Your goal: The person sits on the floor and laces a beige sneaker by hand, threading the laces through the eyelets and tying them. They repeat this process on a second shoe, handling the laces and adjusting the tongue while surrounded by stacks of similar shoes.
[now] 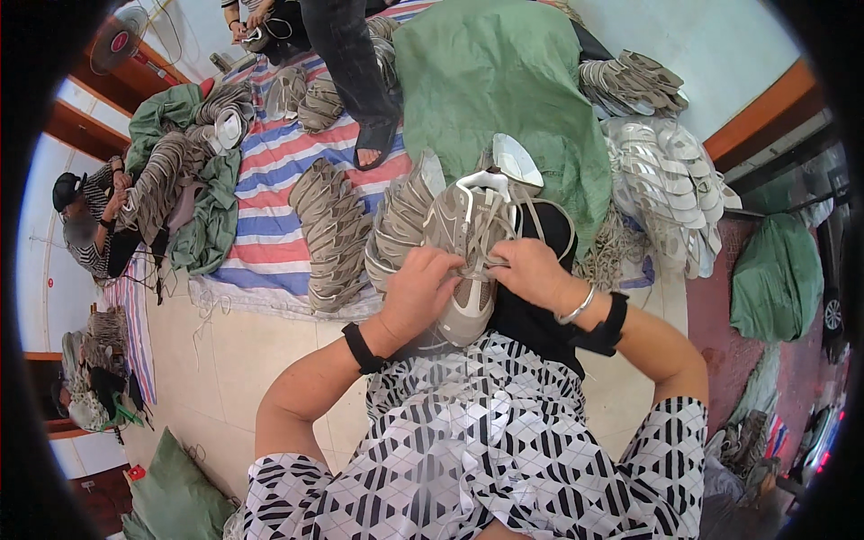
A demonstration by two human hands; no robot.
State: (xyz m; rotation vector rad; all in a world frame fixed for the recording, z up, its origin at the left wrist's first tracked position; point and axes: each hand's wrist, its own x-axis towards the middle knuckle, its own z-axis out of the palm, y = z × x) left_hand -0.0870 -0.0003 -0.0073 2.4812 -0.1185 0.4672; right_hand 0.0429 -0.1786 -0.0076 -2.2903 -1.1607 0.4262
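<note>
A grey-beige shoe upper (463, 310) rests on my lap, its toe pointing toward me and its white-lined collar away. My left hand (418, 292) pinches a beige shoelace at the lower eyelets, on the left side of the tongue. From the right, my right hand (533, 274) closes its fingers on the same shoelace (490, 220), near the toe end. Loose lace loops over the upper's right side. Another upper with a pale lining (516, 162) lies just beyond. Both wrists wear black bands, and a silver bangle circles the right one.
Stacked uppers (333, 238) stand on a striped sheet (270, 198) ahead. A green sack (486, 63) lies beyond, with white-lined uppers (666, 180) and a lace bundle (612, 256) to the right. A person's leg (351, 72) stands ahead; another person (94, 216) sits at left.
</note>
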